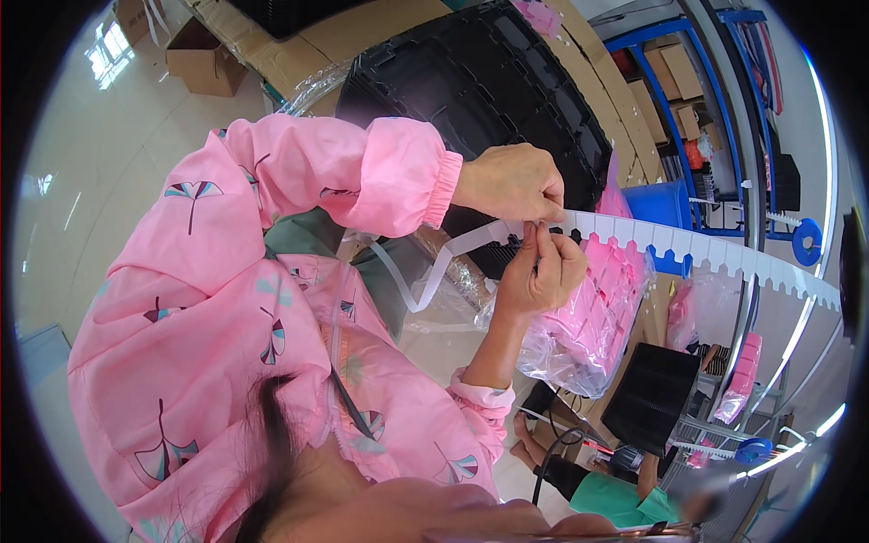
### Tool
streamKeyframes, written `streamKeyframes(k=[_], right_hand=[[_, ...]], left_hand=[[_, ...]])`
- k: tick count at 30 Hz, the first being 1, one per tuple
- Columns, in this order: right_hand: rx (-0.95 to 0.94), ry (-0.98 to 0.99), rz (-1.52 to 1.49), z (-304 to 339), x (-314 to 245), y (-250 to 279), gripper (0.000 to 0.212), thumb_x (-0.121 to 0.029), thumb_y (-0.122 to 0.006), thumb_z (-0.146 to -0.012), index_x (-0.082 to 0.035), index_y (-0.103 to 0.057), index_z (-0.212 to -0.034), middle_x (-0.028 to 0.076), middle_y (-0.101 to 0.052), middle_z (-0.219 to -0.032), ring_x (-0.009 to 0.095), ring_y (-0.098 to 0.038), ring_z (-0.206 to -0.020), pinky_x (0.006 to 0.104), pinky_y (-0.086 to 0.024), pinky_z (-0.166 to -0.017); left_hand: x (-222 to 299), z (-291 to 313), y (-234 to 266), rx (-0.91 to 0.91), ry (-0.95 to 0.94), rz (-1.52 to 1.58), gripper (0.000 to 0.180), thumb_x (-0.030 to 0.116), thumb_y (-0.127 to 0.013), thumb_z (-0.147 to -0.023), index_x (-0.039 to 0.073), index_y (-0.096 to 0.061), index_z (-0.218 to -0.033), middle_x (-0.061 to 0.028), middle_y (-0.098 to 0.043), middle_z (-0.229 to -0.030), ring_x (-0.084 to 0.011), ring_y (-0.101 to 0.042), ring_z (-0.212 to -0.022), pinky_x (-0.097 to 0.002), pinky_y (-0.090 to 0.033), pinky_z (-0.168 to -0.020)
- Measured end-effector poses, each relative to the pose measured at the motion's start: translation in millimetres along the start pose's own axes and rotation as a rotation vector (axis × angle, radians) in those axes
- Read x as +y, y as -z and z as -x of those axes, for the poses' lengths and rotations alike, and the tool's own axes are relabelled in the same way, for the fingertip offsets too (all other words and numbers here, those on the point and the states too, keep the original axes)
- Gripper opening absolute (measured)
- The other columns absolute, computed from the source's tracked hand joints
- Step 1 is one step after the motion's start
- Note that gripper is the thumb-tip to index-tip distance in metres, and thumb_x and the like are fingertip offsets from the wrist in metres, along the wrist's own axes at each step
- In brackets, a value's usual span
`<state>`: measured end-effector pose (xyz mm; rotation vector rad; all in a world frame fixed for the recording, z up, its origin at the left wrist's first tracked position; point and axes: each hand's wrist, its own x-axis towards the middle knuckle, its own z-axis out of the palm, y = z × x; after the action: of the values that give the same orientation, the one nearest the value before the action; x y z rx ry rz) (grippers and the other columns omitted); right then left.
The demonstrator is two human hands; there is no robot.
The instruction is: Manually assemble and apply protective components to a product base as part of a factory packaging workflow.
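A long white strip point(706, 246) with a row of notched teeth along one edge stretches from the right side to my hands. My left hand point(511, 181), back of the hand up, pinches the strip at its near end. Just below it my right hand point(548, 276) has thumb and forefinger closed on the same spot, nearly touching the left fingers. What lies between the fingertips is mostly hidden. Left of my hands a narrower, smooth white band point(439, 271) bends and hangs down in a loop. Whether it joins the notched strip there is hidden.
Black plastic trays point(480, 90) are stacked beyond my left hand. Pink pieces in a clear bag point(588, 317) lie beside my right hand. A blue bin point(658, 206), blue shelving point(647, 68), a black crate point(647, 394) and a person in a green top point(615, 498) are farther off.
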<state>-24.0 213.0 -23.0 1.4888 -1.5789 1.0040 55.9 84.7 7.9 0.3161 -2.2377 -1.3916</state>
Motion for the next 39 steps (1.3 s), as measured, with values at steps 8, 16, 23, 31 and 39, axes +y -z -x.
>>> streamKeyframes(k=[8,16,23,31,39], right_hand=[[-0.084,-0.033,-0.12,-10,-3,25,0.012,0.004,-0.07,-0.066,0.0,-0.063,-0.074,0.008,-0.058,-0.076,0.021,-0.054,-0.071,0.0293,-0.044,-0.064],[-0.591,-0.593,-0.68,-83,25,-46,0.004,0.003,-0.057,-0.077,0.004,-0.058,-0.081,0.004,-0.06,-0.078,0.009,-0.053,-0.071,0.0213,-0.043,-0.066],[-1.113,-0.33,-0.863,-118,-11,-128,0.011,-0.006,-0.058,-0.077,0.004,-0.061,-0.081,0.004,-0.061,-0.069,0.009,-0.053,-0.066,0.0217,-0.042,-0.062],[-1.405,-0.01,-0.639,-135,-38,-167,0.008,-0.005,-0.059,-0.077,0.002,-0.061,-0.081,0.003,-0.061,-0.07,0.008,-0.053,-0.067,0.0228,-0.042,-0.064],[-1.319,0.17,-0.429,-133,-53,-177,0.011,-0.007,-0.064,-0.071,0.002,-0.063,-0.076,0.012,-0.061,-0.074,0.021,-0.058,-0.068,0.0296,-0.044,-0.066]], left_hand=[[-5,-8,-4,0.075,-0.04,0.181,0.02,0.022,-0.059,-0.071,0.005,-0.069,-0.078,-0.0103,-0.063,-0.063,-0.0233,-0.062,-0.06,-0.031,-0.047,-0.057],[14,31,11,0.094,-0.21,0.195,0.019,0.02,-0.058,-0.073,0.002,-0.065,-0.076,-0.0123,-0.061,-0.064,-0.0248,-0.061,-0.058,-0.0325,-0.046,-0.053],[28,47,17,0.007,-0.243,0.211,0.017,0.016,-0.058,-0.074,0.002,-0.065,-0.075,-0.0138,-0.062,-0.066,-0.0276,-0.061,-0.061,-0.0339,-0.047,-0.056],[20,49,26,-0.005,-0.269,0.202,0.015,0.016,-0.06,-0.074,0.002,-0.064,-0.075,-0.0119,-0.063,-0.069,-0.0271,-0.061,-0.063,-0.0339,-0.046,-0.057],[19,52,30,-0.026,-0.228,0.188,0.014,0.016,-0.059,-0.076,0.003,-0.066,-0.078,-0.011,-0.063,-0.07,-0.0261,-0.061,-0.064,-0.0335,-0.046,-0.058]])
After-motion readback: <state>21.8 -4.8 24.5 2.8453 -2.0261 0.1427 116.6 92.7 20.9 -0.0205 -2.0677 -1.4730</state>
